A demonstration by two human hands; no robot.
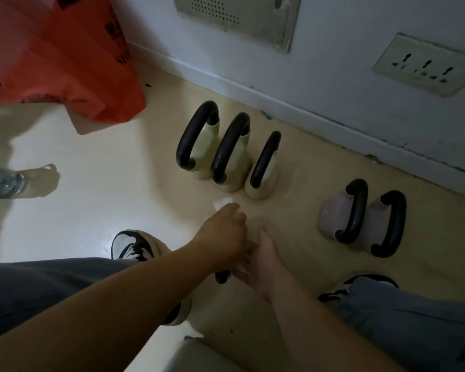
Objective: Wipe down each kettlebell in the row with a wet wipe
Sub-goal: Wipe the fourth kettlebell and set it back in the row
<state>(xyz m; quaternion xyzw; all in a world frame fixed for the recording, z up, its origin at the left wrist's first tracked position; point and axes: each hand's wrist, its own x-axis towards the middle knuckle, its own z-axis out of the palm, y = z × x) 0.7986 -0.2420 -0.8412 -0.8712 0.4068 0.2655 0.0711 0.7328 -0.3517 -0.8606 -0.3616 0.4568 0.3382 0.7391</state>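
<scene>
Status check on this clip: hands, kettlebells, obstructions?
Left hand clutching wipe. Right hand at a mostly hidden kettlebell. Five more kettlebells standing untouched. Nothing blocking.

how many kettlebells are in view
5 clear: three cream black-handled kettlebells by the wall, two lilac black-handled ones at right. A sixth seems mostly hidden under the hands.
</scene>
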